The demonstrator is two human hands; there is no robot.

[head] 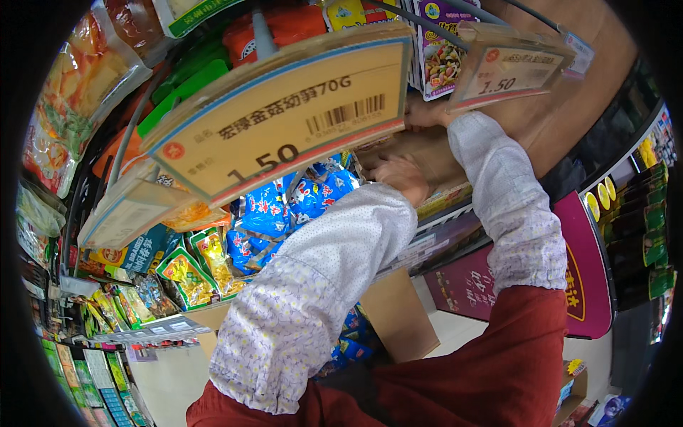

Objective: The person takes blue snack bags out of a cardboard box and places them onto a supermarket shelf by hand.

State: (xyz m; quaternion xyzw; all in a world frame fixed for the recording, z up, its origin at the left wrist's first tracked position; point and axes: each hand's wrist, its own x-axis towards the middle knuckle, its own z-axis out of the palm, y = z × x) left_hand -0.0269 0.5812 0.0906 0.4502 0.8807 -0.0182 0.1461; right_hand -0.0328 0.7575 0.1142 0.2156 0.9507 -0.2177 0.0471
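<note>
My left hand [400,173] reaches into a store shelf, fingers bent, over a brown cardboard surface [421,155]. Just right of the blue snack packets [267,208], its fingertips lie near the box edge; whether they grip anything is unclear. Farther in, my right hand [424,113] is partly hidden behind the large price sign [288,112] and beside the smaller price sign [512,66]. It is near hanging purple food packets [440,53]. Patterned sleeve covers are on both forearms.
Metal hooks with price tags [128,208] jut out above the shelf. Green-and-yellow packets [187,272] fill its left part. Below me an open cardboard box [400,315] holds blue packets [349,341]. A magenta display panel [581,267] stands at the right.
</note>
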